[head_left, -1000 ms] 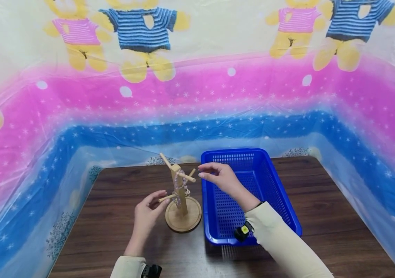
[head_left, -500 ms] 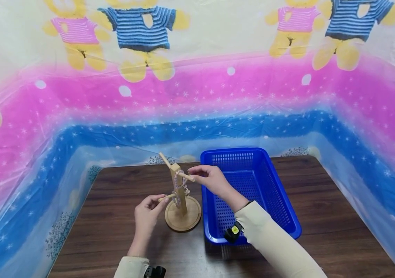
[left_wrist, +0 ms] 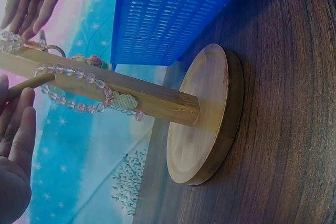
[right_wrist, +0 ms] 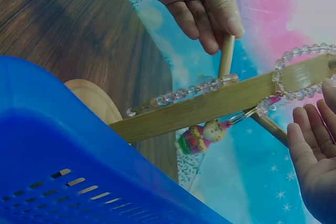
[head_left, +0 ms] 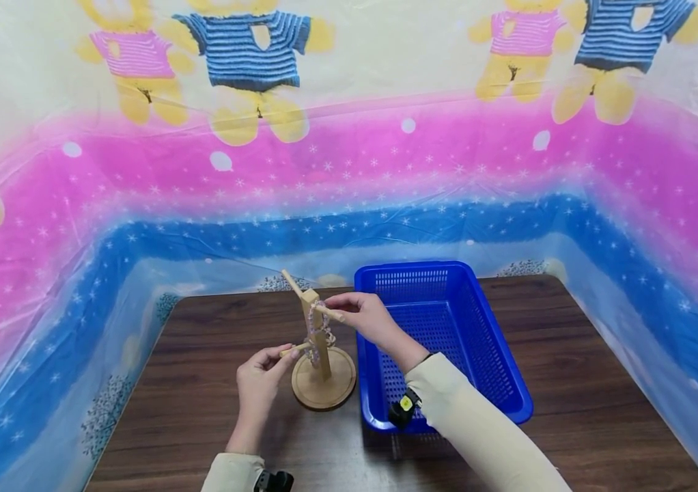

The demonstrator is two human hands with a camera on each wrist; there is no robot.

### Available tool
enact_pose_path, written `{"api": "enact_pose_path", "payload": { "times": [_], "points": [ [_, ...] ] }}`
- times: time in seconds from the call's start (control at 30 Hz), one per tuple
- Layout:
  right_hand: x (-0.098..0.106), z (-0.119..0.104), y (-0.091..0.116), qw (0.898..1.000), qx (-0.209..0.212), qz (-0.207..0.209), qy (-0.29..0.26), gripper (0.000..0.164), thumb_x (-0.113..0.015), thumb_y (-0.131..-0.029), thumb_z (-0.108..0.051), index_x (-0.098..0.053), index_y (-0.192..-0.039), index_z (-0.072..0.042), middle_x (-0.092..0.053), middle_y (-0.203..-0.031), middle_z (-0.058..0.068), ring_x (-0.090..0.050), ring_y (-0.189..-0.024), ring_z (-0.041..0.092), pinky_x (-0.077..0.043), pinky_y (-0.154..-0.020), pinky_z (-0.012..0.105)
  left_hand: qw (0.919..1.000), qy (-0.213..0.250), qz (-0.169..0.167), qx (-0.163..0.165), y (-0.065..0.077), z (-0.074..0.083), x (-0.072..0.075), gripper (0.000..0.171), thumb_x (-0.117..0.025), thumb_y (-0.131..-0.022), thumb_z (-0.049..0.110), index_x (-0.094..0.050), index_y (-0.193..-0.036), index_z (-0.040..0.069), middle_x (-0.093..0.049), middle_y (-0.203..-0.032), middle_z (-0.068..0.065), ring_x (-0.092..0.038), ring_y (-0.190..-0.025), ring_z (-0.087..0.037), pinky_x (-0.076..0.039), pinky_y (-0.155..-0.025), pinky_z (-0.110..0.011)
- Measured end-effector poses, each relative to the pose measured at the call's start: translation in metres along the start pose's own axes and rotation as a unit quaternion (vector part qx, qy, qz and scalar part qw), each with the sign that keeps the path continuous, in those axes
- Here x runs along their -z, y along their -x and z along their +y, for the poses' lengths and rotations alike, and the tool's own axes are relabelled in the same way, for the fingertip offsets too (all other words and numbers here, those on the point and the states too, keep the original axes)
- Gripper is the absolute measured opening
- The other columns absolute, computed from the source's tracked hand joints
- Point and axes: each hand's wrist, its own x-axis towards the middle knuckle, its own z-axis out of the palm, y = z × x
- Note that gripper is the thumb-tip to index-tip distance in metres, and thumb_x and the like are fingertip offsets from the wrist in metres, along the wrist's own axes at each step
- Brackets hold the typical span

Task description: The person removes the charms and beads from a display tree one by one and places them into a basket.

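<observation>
A wooden stand (head_left: 322, 365) with several pegs and a round base stands on the table. On it hang beaded bracelets, one on the upper right peg (right_wrist: 286, 69) and one on the lower left peg (left_wrist: 73, 106). A small doll-shaped charm (right_wrist: 202, 137) dangles beside the post. My left hand (head_left: 258, 383) pinches the lower left peg between thumb and fingertips. At the upper right peg is my right hand (head_left: 364, 318), its fingertips right at the bracelet beads; cannot tell whether they pinch them.
Close to the stand's right side sits a blue plastic basket (head_left: 511, 383) with slotted walls. My right forearm crosses above its near edge. The dark wood-grain table (head_left: 214, 342) has a printed cloth (head_left: 349, 164) behind it.
My right hand has moved left and in over the upper right peg to the bracelet. The left fingers have closed on the lower left peg. Stand and basket stay put.
</observation>
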Motion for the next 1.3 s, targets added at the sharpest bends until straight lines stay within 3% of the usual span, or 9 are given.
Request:
{"api": "enact_pose_path", "payload": {
  "times": [0.23, 0.53, 0.73, 0.87, 1.13, 1.3],
  "points": [
    [-0.006, -0.002, -0.003, 1.000, -0.011, -0.001, -0.007, 0.027, -0.073, -0.095, -0.011, -0.073, -0.121, -0.002, -0.073, -0.123, 0.018, -0.073, -0.106, 0.024, -0.065, -0.090, 0.032, 0.9998, -0.015, 0.003, -0.011, 0.001, 0.001, 0.000, 0.015, -0.078, -0.086, -0.003, -0.073, -0.093, -0.015, -0.073, -0.103, -0.034, -0.065, -0.072, 0.015, -0.057, -0.068, -0.005],
    [-0.006, 0.000, -0.003, 0.999, -0.008, 0.009, -0.033, 0.023, -0.071, -0.096, -0.009, -0.073, -0.115, 0.002, -0.074, -0.118, 0.021, -0.072, -0.094, 0.010, -0.064, -0.087, 0.029, 0.9993, -0.018, 0.002, -0.034, -0.001, -0.001, -0.001, 0.013, -0.078, -0.085, -0.005, -0.073, -0.091, -0.015, -0.074, -0.097, -0.032, -0.066, -0.073, 0.015, -0.057, -0.068, -0.005],
    [-0.004, 0.001, -0.001, 0.998, -0.012, 0.020, -0.062, 0.022, -0.067, -0.097, -0.005, -0.073, -0.115, 0.006, -0.073, -0.119, 0.023, -0.075, -0.095, 0.016, -0.065, -0.092, 0.034, 0.9992, -0.007, -0.006, -0.039, -0.002, 0.000, -0.003, 0.011, -0.078, -0.084, -0.007, -0.072, -0.088, -0.015, -0.073, -0.098, -0.034, -0.067, -0.073, 0.015, -0.058, -0.068, -0.006],
    [-0.002, 0.000, 0.000, 0.998, -0.010, 0.021, -0.057, 0.022, -0.067, -0.097, -0.005, -0.073, -0.115, 0.007, -0.074, -0.119, 0.024, -0.075, -0.096, 0.020, -0.065, -0.092, 0.034, 0.9993, -0.003, -0.006, -0.036, -0.002, 0.000, -0.004, 0.011, -0.078, -0.084, -0.007, -0.072, -0.088, -0.015, -0.073, -0.098, -0.034, -0.067, -0.073, 0.014, -0.058, -0.068, -0.006],
    [0.002, -0.001, 0.001, 0.998, -0.011, 0.025, -0.055, 0.023, -0.066, -0.098, -0.006, -0.073, -0.116, 0.005, -0.072, -0.124, 0.023, -0.069, -0.095, 0.009, -0.062, -0.096, 0.044, 0.9998, 0.000, -0.004, -0.020, -0.001, 0.001, -0.004, 0.011, -0.077, -0.085, -0.007, -0.072, -0.090, -0.016, -0.076, -0.097, -0.029, -0.068, -0.071, 0.012, -0.059, -0.068, -0.007],
    [0.006, -0.003, 0.001, 0.997, 0.005, 0.004, -0.071, 0.025, -0.065, -0.097, -0.004, -0.071, -0.117, 0.009, -0.070, -0.127, 0.025, -0.069, -0.102, 0.012, -0.062, -0.089, 0.030, 0.9999, 0.012, -0.003, -0.008, 0.001, 0.000, -0.003, 0.011, -0.075, -0.086, -0.008, -0.070, -0.089, -0.017, -0.075, -0.099, -0.029, -0.070, -0.069, 0.010, -0.060, -0.069, -0.009]
  ]
}}
